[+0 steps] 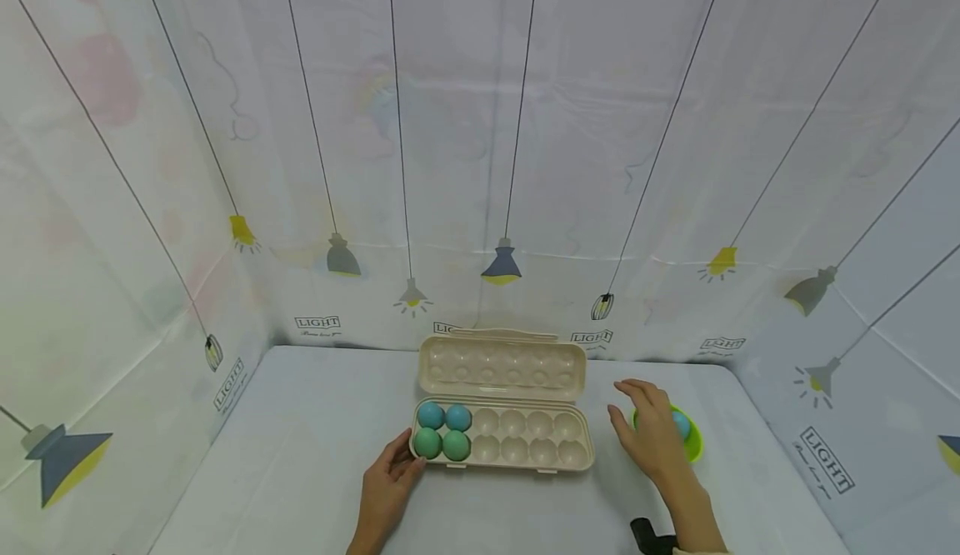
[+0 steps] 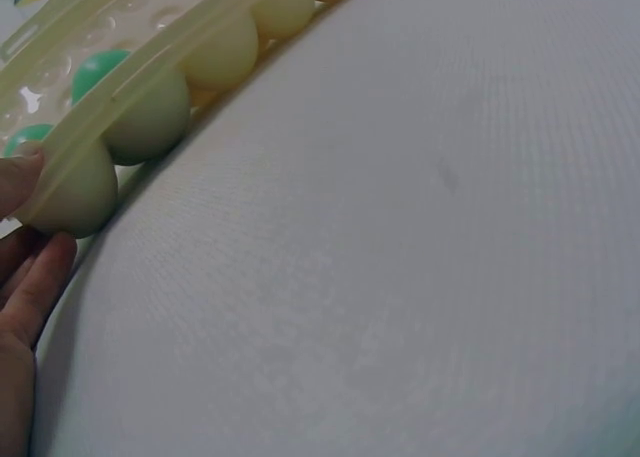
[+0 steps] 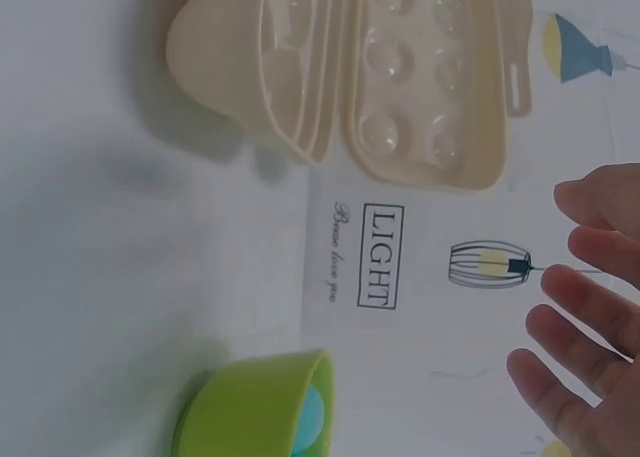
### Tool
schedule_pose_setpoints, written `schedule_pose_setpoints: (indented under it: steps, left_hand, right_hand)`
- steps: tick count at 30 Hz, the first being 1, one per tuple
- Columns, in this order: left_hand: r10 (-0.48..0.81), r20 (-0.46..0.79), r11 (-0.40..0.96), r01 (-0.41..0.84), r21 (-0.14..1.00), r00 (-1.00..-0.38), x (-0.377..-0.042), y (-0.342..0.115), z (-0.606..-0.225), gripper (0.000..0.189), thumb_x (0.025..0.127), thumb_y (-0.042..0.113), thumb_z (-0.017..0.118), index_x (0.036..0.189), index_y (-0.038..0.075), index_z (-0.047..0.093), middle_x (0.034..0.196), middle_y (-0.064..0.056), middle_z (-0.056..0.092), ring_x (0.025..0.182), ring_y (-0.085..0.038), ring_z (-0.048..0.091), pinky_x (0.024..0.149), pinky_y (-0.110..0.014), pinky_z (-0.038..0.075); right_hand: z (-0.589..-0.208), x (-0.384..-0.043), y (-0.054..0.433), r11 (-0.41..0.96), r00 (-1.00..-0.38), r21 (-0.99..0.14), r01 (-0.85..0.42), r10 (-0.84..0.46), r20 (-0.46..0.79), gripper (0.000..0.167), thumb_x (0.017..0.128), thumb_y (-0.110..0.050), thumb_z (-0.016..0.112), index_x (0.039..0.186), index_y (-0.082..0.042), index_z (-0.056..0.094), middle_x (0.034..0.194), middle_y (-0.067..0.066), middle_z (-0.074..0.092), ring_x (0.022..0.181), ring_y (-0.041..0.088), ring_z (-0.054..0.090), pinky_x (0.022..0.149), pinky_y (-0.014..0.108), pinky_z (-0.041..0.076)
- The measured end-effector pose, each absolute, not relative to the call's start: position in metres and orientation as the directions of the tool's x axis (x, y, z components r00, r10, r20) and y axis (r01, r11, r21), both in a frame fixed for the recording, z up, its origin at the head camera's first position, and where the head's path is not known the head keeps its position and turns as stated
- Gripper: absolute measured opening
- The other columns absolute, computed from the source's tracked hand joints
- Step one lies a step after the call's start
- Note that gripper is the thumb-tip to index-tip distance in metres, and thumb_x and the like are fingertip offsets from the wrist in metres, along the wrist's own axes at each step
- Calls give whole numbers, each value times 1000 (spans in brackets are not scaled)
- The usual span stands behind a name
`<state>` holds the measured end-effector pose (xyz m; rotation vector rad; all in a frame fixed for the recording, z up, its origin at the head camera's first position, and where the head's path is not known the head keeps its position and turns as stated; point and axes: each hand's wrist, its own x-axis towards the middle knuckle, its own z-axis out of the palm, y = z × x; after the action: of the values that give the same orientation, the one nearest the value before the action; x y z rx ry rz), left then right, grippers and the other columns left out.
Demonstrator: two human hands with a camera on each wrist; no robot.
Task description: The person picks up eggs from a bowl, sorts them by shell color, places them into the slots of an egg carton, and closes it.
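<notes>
A cream plastic egg box lies with its lid raised at the back. Two blue balls and two green balls fill the cups at its left end; the other cups hold nothing. My left hand grips the box's front left corner, thumb on the rim and fingers below it in the left wrist view. On the right, my right hand hovers above a lime green bowl with spread fingers and nothing in them. Inside the bowl shows a blue ball, partly hidden by the hand.
A white cloth covers the table. Close behind the egg box rises a wall sheet printed with hanging lamps, and similar sheets stand at both sides. A black strap sits at the right wrist.
</notes>
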<state>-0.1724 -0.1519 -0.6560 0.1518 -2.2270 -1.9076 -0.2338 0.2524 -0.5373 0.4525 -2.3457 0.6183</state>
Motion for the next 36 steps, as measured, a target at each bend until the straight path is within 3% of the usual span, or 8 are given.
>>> schedule_pose_setpoints:
  steps: [8, 17, 36]
  left_hand:
    - [-223, 72, 155, 38, 987, -972, -174, -152, -658, 57, 88, 17, 78, 141, 11, 56, 129, -15, 66, 112, -24, 69, 88, -19, 57]
    - [-243, 45, 179, 1, 984, -969, -173, -148, -653, 56, 90, 9, 75, 141, 9, 55, 129, -17, 66, 113, -28, 68, 88, -18, 57]
    - [-211, 106, 159, 73, 985, -972, -170, -152, -653, 57, 88, 21, 78, 140, 12, 57, 127, -13, 67, 112, -25, 70, 87, -17, 57]
  right_hand:
    - [-548, -233, 277, 860, -723, -305, -409, -102, 684, 38, 74, 2, 82, 110, 4, 70, 110, 20, 65, 103, 41, 57, 86, 48, 48]
    - [-562, -231, 304, 860, -818, -390, -330, -54, 573, 35, 80, -3, 76, 114, 3, 67, 115, 22, 62, 109, 43, 53, 91, 55, 45]
    - [-577, -238, 321, 897, -930, -388, -211, -62, 362, 47, 83, -7, 75, 125, 7, 60, 126, 30, 54, 116, 49, 48, 96, 64, 45]
